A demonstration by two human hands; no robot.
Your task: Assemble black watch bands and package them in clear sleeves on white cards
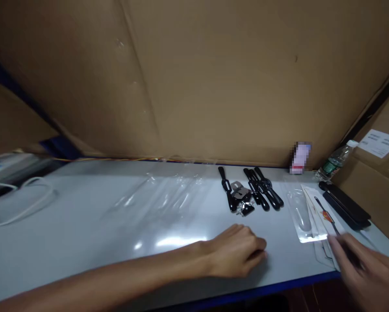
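My left hand point(241, 251) is closed in a fist low over the table, in front of the black tool parts, and nothing sticks out of it. My right hand point(373, 266) is smeared by motion at the lower right, fingers bent, beside the near end of the printed cards point(327, 214). Whether it grips a card cannot be made out. The cards show a picture of a long-handled tool and overlap a clear plastic blister pack point(300, 212). Several black spokeshave bodies point(262, 188) lie farther back, with metal blades point(241, 190) and small screws and black pieces point(246, 209) among them.
Clear plastic packs point(168, 190) lie mid-table. A white cable point(22, 212) curls at the left. At the right are a black elongated case point(345, 203), a plastic bottle point(337, 160) and a pixelated pink item point(300, 158). Tall cardboard point(214, 86) walls the back.
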